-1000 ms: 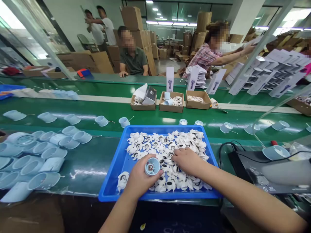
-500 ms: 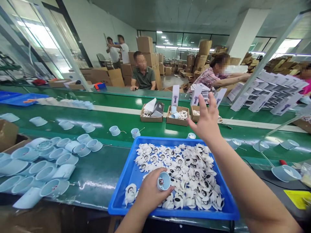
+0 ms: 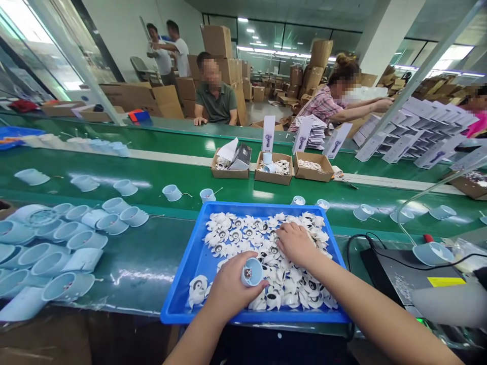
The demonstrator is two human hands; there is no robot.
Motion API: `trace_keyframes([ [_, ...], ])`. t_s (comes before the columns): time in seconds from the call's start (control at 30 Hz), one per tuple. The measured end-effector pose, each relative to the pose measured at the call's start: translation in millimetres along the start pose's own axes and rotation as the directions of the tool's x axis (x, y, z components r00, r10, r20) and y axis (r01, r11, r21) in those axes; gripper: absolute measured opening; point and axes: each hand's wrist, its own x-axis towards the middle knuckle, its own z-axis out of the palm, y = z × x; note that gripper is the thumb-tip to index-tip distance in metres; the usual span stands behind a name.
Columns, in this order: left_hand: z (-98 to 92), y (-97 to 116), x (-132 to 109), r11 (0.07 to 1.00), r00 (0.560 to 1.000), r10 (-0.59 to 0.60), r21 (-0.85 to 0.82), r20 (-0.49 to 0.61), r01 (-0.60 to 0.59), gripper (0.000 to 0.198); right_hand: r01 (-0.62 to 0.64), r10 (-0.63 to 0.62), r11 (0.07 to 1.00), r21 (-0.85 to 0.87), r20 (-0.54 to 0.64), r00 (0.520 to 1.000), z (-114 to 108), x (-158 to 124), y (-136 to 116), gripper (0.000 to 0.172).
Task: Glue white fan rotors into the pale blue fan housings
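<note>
My left hand [image 3: 233, 284] is closed around a light-blue round plastic housing [image 3: 255, 267], its open end facing up with small parts and wires showing inside. It is held above the near part of a blue tray [image 3: 175, 284]. Many white fan impellers [image 3: 272, 299] with dark round centres lie piled in that tray. My right hand [image 3: 296, 243] reaches into the pile toward the tray's far side. Its fingers are bent and drawn together on a white impeller, the fingertips partly hidden among the blades.
Many light-blue housings [image 3: 85, 241] crowd the bench at left. More stand along the green conveyor [image 3: 182, 208]. Beyond are small cartons [image 3: 274, 177] of white parts and upright printed boxes [image 3: 268, 134]. Co-workers sit across the line. A dark device with cables [image 3: 395, 268] lies at right.
My right hand has come down from the raised, spread position over the conveyor into the impellers. My left hand still holds the blue housing over the tray. The view has shifted slightly.
</note>
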Motion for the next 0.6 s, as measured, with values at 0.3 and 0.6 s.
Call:
trace_keyframes([
  [0.3,0.4,1.0,1.4,0.999,1.000,-0.019,-0.037,0.022,0.020,0.049,0.249,-0.273,0.958,0.141,0.183,0.945,-5.2,-58.1,-13.5,0.026],
  [0.6,-2.7,-0.1,2.8,0.993,0.996,-0.092,-0.079,-0.020,0.090,0.046,0.040,-0.113,0.971,0.234,0.306,0.945,0.3,-16.3,-21.4,0.018],
])
